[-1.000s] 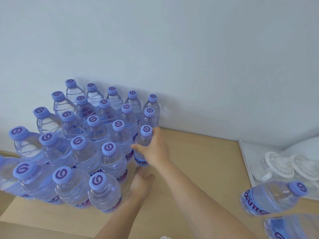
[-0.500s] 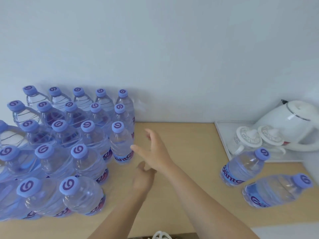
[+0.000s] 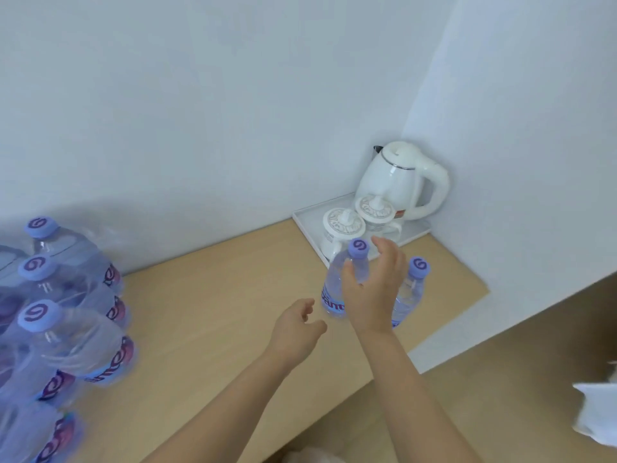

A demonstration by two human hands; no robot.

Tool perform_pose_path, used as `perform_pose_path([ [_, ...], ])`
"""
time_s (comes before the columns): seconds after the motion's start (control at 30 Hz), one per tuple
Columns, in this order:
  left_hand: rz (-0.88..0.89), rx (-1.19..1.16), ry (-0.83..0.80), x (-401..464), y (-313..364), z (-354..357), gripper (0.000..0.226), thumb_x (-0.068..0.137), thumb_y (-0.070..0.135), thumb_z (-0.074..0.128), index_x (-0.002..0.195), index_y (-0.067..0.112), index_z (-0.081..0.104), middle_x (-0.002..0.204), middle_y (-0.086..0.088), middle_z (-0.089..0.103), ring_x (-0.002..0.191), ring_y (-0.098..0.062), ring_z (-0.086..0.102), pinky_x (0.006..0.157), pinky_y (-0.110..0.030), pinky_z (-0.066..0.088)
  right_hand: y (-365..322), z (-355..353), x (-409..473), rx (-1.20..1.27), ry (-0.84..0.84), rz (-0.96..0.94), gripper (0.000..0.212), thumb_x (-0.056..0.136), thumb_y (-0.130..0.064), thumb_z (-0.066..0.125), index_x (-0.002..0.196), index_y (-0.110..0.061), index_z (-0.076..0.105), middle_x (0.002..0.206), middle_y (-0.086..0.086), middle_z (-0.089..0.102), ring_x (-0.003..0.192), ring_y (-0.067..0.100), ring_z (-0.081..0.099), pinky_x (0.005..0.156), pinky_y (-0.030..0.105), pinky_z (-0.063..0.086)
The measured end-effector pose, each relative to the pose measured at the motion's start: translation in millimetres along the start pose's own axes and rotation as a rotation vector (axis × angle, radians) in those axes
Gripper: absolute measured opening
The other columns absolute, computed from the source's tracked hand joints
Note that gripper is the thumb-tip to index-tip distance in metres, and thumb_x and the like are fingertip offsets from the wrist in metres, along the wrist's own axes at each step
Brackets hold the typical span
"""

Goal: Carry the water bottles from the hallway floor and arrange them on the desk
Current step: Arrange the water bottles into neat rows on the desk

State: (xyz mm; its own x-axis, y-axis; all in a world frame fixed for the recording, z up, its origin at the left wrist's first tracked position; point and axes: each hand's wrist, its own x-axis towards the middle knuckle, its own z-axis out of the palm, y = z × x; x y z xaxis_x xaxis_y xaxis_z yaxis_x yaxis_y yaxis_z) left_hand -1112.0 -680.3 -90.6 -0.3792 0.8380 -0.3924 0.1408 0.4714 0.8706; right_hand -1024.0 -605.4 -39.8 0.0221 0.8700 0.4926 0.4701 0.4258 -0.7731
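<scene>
Head view: the camera has swung right since half a second ago, so the big cluster of bottles (image 3: 63,315) now sits way off to the left of both hands, blurred. The right hand (image 3: 372,289) has moved over to the two loose bottles, fingers spread and holding nothing, right in front of the nearer bottle (image 3: 347,282); can't tell if it's touching. The second bottle (image 3: 412,289) is just to its right. Both now stand upright on the worktop (image 3: 217,295). The left hand (image 3: 295,332) hangs loosely curled, empty, just left of the right one. Kettle (image 3: 397,178) and tray (image 3: 309,217) are beyond them.
</scene>
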Motion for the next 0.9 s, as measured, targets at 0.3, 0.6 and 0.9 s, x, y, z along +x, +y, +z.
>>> perform_pose_path([
  [0.3,-0.008,-0.021,-0.078,-2.5,-7.1,-1.7,0.065,0.079,0.012,0.068,0.138,0.018,0.041,0.13,0.003,0.049,0.11,-0.008,0.045,0.083,-0.023,0.038,24.1,5.5,10.4,-0.038,-0.351,0.243,0.033,0.092,-0.032,0.055,0.114,-0.009,0.049,0.104,-0.003,0.048,0.096,0.014,0.045,0.079,0.021,0.031],
  [0.6,0.064,-0.128,-0.078,-21.9,-21.1,-51.7,0.109,0.056,0.01,0.087,0.143,0.027,0.025,0.132,0.013,0.04,0.114,-0.005,0.046,0.089,-0.029,0.046,-36.8,8.7,3.9,0.132,-0.325,0.179,0.029,0.077,-0.051,0.058,0.08,-0.022,0.05,0.074,-0.009,0.054,0.068,0.004,0.049,0.061,0.022,0.037],
  [0.9,0.055,-0.383,0.025,-79.8,-40.4,-93.6,0.048,0.049,0.02,0.076,0.092,0.006,0.063,0.081,-0.003,0.069,0.073,-0.012,0.063,0.066,-0.02,0.05,-112.5,46.0,-0.7,0.112,-1.018,0.223,0.051,0.067,-0.048,0.076,0.101,-0.022,0.047,0.094,-0.011,0.06,0.086,0.008,0.062,0.073,0.031,0.052],
])
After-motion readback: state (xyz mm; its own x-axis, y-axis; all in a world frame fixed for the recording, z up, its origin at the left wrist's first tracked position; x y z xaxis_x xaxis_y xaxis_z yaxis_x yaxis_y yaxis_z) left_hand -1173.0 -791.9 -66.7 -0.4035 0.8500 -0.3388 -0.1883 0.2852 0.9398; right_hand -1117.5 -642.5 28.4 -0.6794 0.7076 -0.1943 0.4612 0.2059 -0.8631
